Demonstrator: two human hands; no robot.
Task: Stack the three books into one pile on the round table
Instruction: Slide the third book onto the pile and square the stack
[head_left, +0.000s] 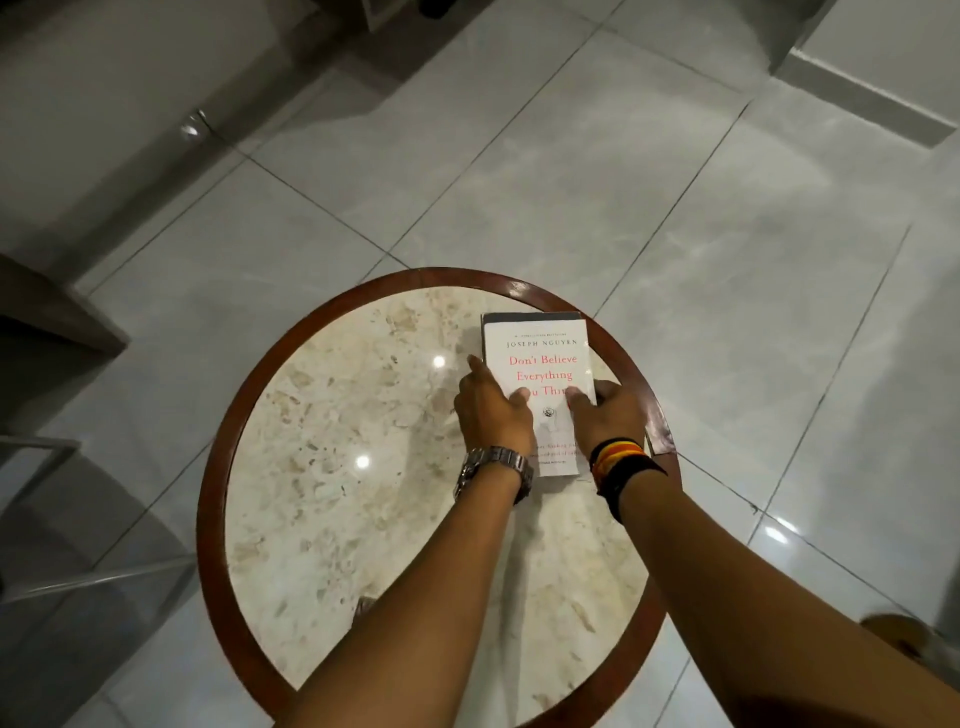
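Observation:
A white book (540, 358) with red title lettering lies face up at the far right of the round table (363, 467). A dark book edge (530, 317) shows beneath it at the far end, so it tops a pile; how many books lie under it is hidden. My left hand (491, 410), with a metal watch on the wrist, grips the pile's left edge, thumb on the cover. My right hand (608, 413), with striped wristbands, holds the right edge, fingers resting on the cover.
The table has a pale stone top and a dark wooden rim (223, 415); the pile sits close to that rim on the right. Glossy grey floor tiles (675, 208) surround the table. A dark piece of furniture (47, 312) stands at the left.

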